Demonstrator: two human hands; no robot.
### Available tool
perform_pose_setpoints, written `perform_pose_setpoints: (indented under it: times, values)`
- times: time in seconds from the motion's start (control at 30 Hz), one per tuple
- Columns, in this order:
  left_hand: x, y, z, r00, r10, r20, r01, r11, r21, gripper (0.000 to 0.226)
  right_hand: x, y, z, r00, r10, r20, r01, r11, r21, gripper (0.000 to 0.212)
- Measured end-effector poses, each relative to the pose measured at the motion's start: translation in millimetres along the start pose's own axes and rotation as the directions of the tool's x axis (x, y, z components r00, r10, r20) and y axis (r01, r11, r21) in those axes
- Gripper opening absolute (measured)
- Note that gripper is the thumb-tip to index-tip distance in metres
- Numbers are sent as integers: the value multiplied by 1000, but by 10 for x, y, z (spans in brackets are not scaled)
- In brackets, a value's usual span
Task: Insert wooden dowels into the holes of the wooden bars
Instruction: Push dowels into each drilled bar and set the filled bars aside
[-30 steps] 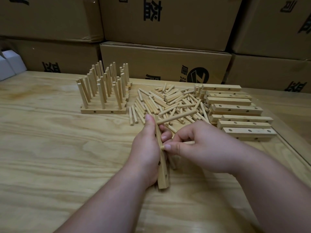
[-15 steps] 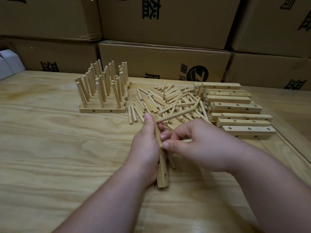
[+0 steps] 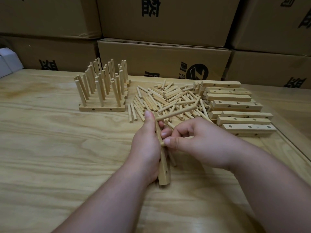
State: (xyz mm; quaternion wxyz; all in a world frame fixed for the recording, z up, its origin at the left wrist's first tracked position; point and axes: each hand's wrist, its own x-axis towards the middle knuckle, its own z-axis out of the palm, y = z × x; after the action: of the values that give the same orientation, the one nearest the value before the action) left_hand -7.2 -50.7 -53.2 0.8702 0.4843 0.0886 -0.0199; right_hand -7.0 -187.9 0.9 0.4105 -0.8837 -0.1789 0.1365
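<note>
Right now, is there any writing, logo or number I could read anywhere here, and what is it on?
"Z" inside a black circle: logo on the middle cardboard box.
Large black characters on the other stacked boxes: cut off or blurred, not readable.
Wooden bars, loose dowels, table: no writing.

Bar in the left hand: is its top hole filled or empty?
Filled. A dowel sticks out sideways from the top of the bar that the left hand grips.

Pale matt wood dowels (image 3: 170, 100), bars (image 3: 235, 105), glossy grained table (image 3: 50, 148), cardboard boxes (image 3: 165, 58)
</note>
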Motion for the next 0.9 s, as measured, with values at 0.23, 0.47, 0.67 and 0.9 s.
perform_pose_setpoints:
  times: [0.23,0.47,0.67,0.9]
  values:
    - [12,-16,3,999,31,-30,-31,999,13,56,9,6,12,1000,2,-10,-2,1000,19,30]
    - [16,-22,-19,999,14,-28,-13,999,49,59,24,86,-17,999,0,38,-4,995,99,49]
    - [71,30,-37,998,-13,-61,1,980,-201,50,69,131,-142,993,108,37,-114,895,431,88]
    - [92,100,-31,997,-61,-46,34,894,-447,49,75,165,50,976,194,101,-193,981,-11,31]
